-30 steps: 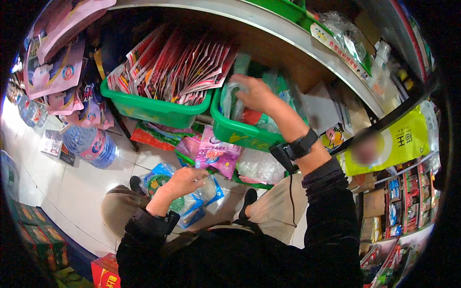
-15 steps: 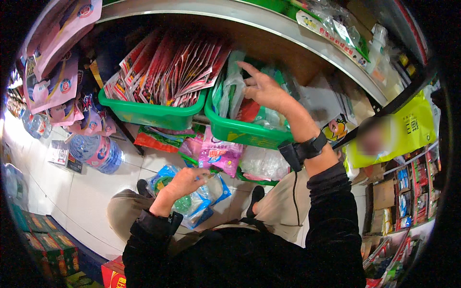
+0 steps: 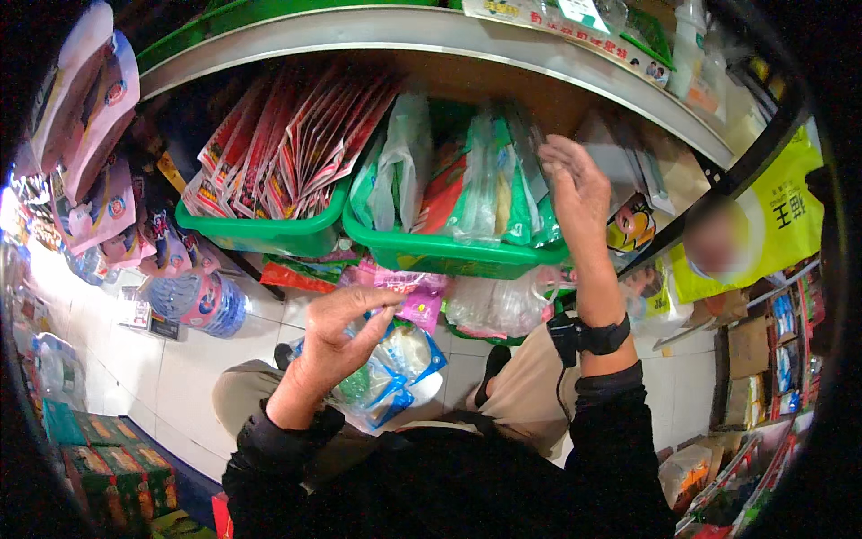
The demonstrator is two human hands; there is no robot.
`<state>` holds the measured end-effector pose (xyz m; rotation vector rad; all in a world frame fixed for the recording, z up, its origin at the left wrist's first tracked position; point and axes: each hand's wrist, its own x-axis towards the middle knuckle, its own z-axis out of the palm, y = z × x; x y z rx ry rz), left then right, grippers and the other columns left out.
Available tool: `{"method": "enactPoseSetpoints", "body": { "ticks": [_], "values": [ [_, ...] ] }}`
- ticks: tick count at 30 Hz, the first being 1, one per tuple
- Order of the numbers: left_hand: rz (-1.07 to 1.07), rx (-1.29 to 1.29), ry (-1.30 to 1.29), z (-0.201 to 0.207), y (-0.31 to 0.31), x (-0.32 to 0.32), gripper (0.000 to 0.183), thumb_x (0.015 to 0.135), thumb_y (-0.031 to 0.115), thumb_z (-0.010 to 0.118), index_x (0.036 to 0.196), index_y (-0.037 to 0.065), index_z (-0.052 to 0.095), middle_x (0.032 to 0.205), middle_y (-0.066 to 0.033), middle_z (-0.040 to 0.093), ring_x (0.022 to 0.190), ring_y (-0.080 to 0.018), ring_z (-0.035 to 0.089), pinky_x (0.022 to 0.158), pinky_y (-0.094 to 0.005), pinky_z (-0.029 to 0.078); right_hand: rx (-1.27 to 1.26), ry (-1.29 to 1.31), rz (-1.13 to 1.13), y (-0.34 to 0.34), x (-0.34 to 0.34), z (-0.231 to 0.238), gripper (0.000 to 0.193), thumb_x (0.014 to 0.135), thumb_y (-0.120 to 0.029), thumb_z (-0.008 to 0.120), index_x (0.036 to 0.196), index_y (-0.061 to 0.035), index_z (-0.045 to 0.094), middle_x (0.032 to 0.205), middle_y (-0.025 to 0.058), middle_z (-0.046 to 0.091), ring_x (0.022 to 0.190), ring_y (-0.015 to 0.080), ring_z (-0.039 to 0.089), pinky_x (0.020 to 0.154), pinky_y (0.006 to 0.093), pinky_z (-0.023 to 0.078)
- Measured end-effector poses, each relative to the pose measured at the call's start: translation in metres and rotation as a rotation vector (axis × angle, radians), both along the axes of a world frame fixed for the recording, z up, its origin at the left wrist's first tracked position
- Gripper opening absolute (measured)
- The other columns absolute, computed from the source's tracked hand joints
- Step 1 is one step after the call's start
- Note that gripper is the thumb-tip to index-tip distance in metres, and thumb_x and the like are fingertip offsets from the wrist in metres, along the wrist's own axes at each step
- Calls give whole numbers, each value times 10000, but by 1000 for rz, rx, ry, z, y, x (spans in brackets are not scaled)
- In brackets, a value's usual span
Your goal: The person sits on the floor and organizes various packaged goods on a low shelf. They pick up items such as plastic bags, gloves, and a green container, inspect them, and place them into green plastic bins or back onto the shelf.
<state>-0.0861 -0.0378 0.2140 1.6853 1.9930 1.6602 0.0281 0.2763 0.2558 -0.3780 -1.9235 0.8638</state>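
Note:
My right hand [image 3: 581, 184] is at the right end of a green basket [image 3: 449, 249] on the lower shelf. Its fingers are stretched out and it holds nothing that I can see, beside upright folded plastic bags [image 3: 482, 193] in clear, green and red. At the basket's left end stands a whitish plastic bag [image 3: 404, 162]. My left hand [image 3: 341, 334] hovers above the floor packages, thumb and forefinger extended with their tips close together, nothing visible in them. Below it lie blue-and-clear plastic packs [image 3: 406, 373]. A pink packet [image 3: 420, 301] lies just beyond.
Left of that basket, another green basket [image 3: 260, 235] holds red printed packets [image 3: 287, 148]. A metal shelf edge [image 3: 431, 34] curves overhead. Clear plastic bags [image 3: 498, 301] lie under the basket. Large water bottles [image 3: 199, 303] stand at left; a yellow-green bag [image 3: 763, 220] hangs at right.
My right hand has moved right, from the whitish bag to the basket's right end. My left hand has risen slightly, its thumb and forefinger closer together. The bags in the basket now stand more upright.

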Motion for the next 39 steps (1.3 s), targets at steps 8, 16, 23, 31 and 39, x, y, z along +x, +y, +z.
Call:
{"method": "enactPoseSetpoints", "body": {
  "ticks": [8,16,23,31,39],
  "values": [
    [-31,1,285,62,76,-2,173,790,-2,660,962,10,678,947,-157,677,938,-326,651,820,-391,517,-33,-87,-3,41,10,-20,358,896,-166,570,1216,-10,609,1095,173,683,1024,232,644,926,348,472],
    [52,-387,531,55,149,3,213,843,163,630,1035,91,691,1118,-161,634,965,-375,626,885,-450,504,4,-210,15,19,16,-18,401,948,-220,508,1322,-81,544,1204,247,616,1116,413,592,944,426,459],
    [176,-754,675,54,195,7,280,771,296,658,1006,150,707,1055,-180,621,808,-387,657,758,-484,534,78,-218,54,34,21,-24,356,908,-126,464,1228,-33,590,1254,214,596,1161,393,569,994,393,435],
    [291,-491,554,31,185,-37,236,711,69,648,943,42,681,888,-205,652,875,-358,636,772,-429,516,102,-252,216,27,15,-15,315,917,-181,524,1170,-24,629,1260,224,588,1127,407,584,965,402,459],
    [-29,-358,-244,35,185,-49,301,795,-73,560,1077,-4,637,1042,-66,611,874,-168,612,718,-273,509,107,-233,341,24,16,-15,245,904,-132,549,1120,-42,622,1171,191,617,1064,407,591,908,410,481]
  ]
}}
